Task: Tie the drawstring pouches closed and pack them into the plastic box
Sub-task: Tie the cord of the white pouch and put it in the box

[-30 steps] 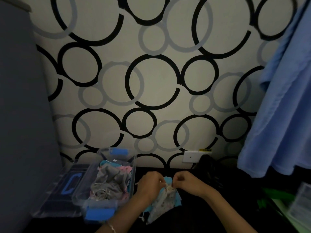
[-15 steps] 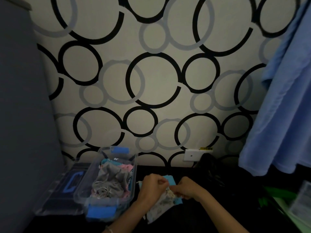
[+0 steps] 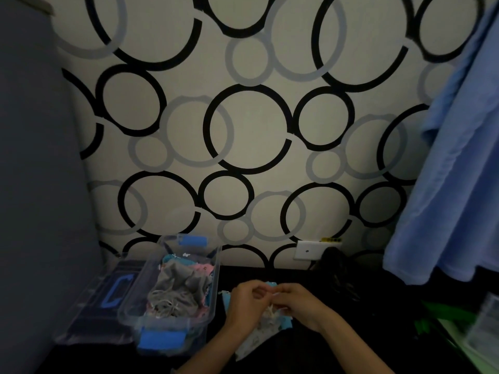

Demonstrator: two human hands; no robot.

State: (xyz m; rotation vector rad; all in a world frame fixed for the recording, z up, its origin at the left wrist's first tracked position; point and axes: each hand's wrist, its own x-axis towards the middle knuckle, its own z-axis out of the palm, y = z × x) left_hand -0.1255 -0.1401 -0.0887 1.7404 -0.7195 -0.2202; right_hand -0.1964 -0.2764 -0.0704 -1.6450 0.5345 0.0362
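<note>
the left hand [image 3: 244, 300] and right hand [image 3: 299, 303] are close together, both pinching the string [image 3: 270, 312] on a pale pouch [image 3: 256, 340]. the pouch lies long, neck pointing away, bottom toward the person, just right of the plastic box [image 3: 215, 286].

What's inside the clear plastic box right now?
In the plastic box, a grey pouch with pale drawstrings lies on top; a pink pouch and a teal pouch show behind it. Whatever lies lower is covered.

The left hand [image 3: 247, 303] and right hand [image 3: 299, 303] hide the pouch [image 3: 256, 338] mouth; the drawstring [image 3: 270, 312] they pinch is a pale blur, perhaps knotted. A smeared clear container [image 3: 486, 327] is cut off at the right.
</note>
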